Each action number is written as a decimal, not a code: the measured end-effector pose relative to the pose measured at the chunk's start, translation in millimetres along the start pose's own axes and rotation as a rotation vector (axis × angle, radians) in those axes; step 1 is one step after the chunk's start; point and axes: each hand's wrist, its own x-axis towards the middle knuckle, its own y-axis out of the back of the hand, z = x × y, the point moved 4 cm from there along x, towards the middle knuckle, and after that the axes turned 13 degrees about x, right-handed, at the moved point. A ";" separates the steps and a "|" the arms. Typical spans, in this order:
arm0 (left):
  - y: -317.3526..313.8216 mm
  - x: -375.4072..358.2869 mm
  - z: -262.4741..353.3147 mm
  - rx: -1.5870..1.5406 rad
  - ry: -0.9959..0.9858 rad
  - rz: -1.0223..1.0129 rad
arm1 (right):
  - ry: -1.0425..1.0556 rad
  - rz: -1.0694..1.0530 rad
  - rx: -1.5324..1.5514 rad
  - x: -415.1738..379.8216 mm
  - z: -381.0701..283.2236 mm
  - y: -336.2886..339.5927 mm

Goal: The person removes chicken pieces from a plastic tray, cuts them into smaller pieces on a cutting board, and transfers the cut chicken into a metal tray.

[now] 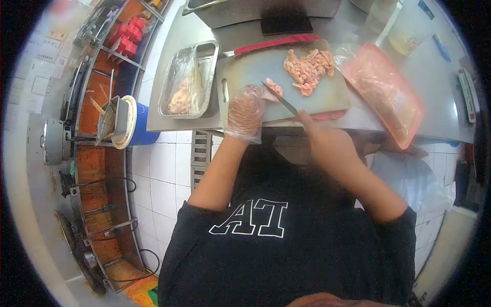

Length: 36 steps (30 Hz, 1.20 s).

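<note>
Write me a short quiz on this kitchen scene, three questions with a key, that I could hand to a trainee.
1. Multiple choice: which hand wears a clear plastic glove?
A) the right hand only
B) the left hand only
C) both hands
2. True or false: the metal tray sits to the left of the cutting board, as the person faces the counter.
3. Fill in the blank: the right hand holds a ____, its blade pointing toward the small piece of meat near the gloved fingers.

Key: 1. B; 2. True; 3. knife
</note>
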 end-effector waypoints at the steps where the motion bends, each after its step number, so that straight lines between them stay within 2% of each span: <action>1: 0.2 1.0 -0.5 0.094 0.010 -0.036 | -0.075 -0.066 0.018 -14.8 -2.1 11.6; 2: -2.2 0.9 -1.9 0.086 0.003 -0.033 | -0.151 -0.130 0.036 -25.5 -0.6 17.7; 5: -1.5 5.2 -7.1 -0.026 -0.031 0.047 | -0.201 -0.161 0.038 -43.1 7.6 23.3; 6: 2.2 8.0 -11.0 -0.108 0.025 0.022 | -0.212 -0.148 0.039 -45.2 8.5 25.9; 7: 11.4 12.2 -11.5 -0.185 0.084 -0.006 | -0.196 -0.146 0.047 -44.8 6.8 27.5; 8: 17.6 16.1 -12.6 -0.280 0.170 -0.120 | -0.174 -0.145 0.056 -45.1 5.4 29.0; 14: 31.4 8.7 -31.0 -0.335 0.216 -0.059 | -0.153 -0.157 0.033 -55.5 -1.0 29.1; 18: 30.1 8.0 -57.2 -0.303 0.159 -0.022 | -0.132 -0.122 0.015 -59.6 -0.2 36.2; 20: 40.5 6.5 -54.8 -0.508 0.227 -0.028 | -0.168 -0.122 0.037 -50.8 2.4 41.0; 21: 51.4 10.5 -48.8 -0.511 0.224 -0.028 | -0.171 -0.121 0.035 -46.1 3.5 41.2; 23: 59.8 14.7 -41.8 -0.603 0.442 -0.247 | -0.089 -0.052 0.074 -33.3 2.2 39.1; 24: 57.7 15.1 -41.9 -0.604 0.438 -0.246 | -0.091 -0.048 0.073 -25.3 -0.7 37.0; 26: 60.5 18.6 -39.2 -0.482 0.199 -0.132 | -0.192 -0.099 0.088 -9.2 -3.5 28.0; 27: 63.5 19.1 -39.8 -0.475 0.196 -0.132 | -0.189 -0.095 0.094 -3.5 2.3 21.2; 29: 58.9 14.1 -35.5 -0.498 0.249 -0.481 | -0.084 0.069 0.114 5.4 12.9 15.9; 30: 67.0 15.4 -29.5 -0.494 0.251 -0.480 | -0.081 0.069 0.116 9.7 15.1 19.7; 32: 77.4 12.2 -21.3 -0.253 0.348 -0.667 | -0.205 0.047 0.036 15.0 20.1 30.5; 36: 51.9 -2.1 -34.4 -0.189 0.228 -0.614 | -0.205 0.076 -0.032 10.7 8.5 45.8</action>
